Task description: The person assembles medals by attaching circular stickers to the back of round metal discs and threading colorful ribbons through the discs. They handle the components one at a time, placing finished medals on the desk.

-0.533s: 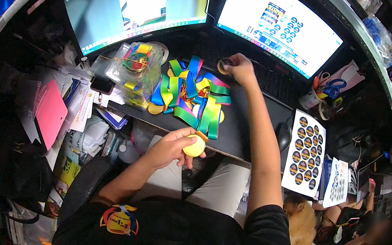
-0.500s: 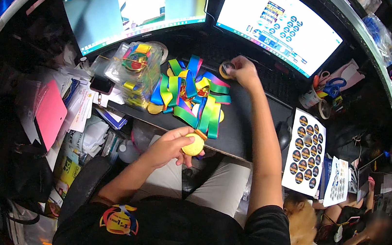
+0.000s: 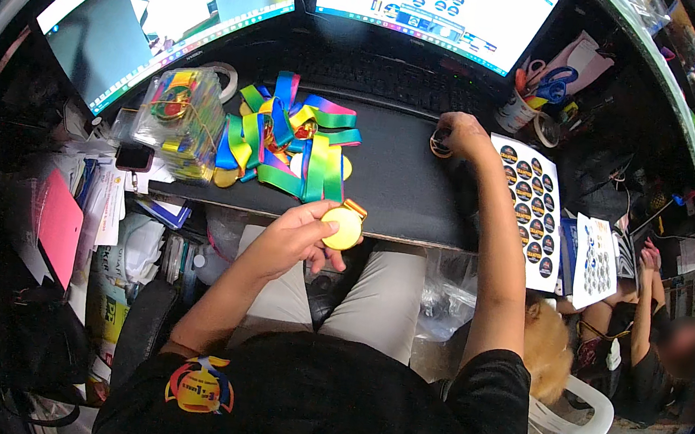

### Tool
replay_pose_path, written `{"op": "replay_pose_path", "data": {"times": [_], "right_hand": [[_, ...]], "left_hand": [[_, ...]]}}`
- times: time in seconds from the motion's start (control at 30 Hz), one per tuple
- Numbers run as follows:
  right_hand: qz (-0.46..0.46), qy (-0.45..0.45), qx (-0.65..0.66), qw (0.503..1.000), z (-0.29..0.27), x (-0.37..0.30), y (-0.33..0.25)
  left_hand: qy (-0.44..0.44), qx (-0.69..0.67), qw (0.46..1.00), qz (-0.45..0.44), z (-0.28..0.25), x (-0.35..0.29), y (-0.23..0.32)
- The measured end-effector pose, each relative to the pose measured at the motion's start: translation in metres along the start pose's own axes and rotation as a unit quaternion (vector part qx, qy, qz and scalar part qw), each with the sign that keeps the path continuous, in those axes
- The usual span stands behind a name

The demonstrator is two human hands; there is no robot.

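Note:
My left hand (image 3: 297, 241) pinches a round gold medal (image 3: 342, 229) by its edge over the desk's front edge. An orange-gold piece at its top leads toward a green and yellow ribbon. Behind it lies a heap of medals with rainbow ribbons (image 3: 292, 136), some gold discs showing under the bands. Over the desk's right part, my right hand (image 3: 467, 134) has its fingers closed round a small dark round thing (image 3: 440, 144) with gold-coloured rims; its kind is unclear. Right of that forearm lies a sheet of round black stickers (image 3: 531, 205).
A stack of clear plastic cases (image 3: 180, 114) stands left of the ribbons, by a phone (image 3: 134, 158) and a tape roll (image 3: 224, 80). A keyboard (image 3: 373, 77) sits below two monitors. At the right are a cup of scissors (image 3: 516, 114), a tan furry animal (image 3: 546, 350) and another person.
My right hand has moved right and nearer to me, carrying the dark round thing from beside the ribbons. My left hand still holds the medal. The view has turned rightward.

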State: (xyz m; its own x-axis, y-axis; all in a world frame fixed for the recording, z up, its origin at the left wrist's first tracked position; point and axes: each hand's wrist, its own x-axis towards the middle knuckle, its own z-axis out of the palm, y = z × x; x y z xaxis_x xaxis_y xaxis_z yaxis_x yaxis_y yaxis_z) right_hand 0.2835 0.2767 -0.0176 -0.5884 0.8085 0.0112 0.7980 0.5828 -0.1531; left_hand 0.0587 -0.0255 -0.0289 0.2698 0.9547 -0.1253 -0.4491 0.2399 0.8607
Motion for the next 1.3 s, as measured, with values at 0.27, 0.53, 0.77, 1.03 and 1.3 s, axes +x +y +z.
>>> {"op": "replay_pose_path", "data": {"times": [0.27, 0.53, 0.77, 1.03, 1.3], "right_hand": [[0.01, 0.073, 0.374, 0.924, -0.023, -0.042, -0.044], [-0.141, 0.239, 0.337, 0.9, -0.007, -0.117, -0.141], [-0.141, 0.406, 0.223, 0.875, 0.014, -0.129, -0.16], [-0.179, 0.444, 0.188, 0.857, 0.018, -0.134, -0.163], [-0.188, 0.466, 0.175, 0.847, 0.016, -0.136, -0.168]], "left_hand": [[0.049, -0.038, 0.997, 0.039, 0.003, 0.031, -0.005], [0.083, 0.099, 0.982, 0.139, 0.017, 0.066, -0.003], [0.147, 0.108, 0.962, 0.202, 0.035, 0.065, -0.009], [0.143, 0.094, 0.95, 0.262, 0.044, 0.058, -0.008], [0.145, 0.107, 0.948, 0.263, 0.046, 0.054, -0.007]]}}
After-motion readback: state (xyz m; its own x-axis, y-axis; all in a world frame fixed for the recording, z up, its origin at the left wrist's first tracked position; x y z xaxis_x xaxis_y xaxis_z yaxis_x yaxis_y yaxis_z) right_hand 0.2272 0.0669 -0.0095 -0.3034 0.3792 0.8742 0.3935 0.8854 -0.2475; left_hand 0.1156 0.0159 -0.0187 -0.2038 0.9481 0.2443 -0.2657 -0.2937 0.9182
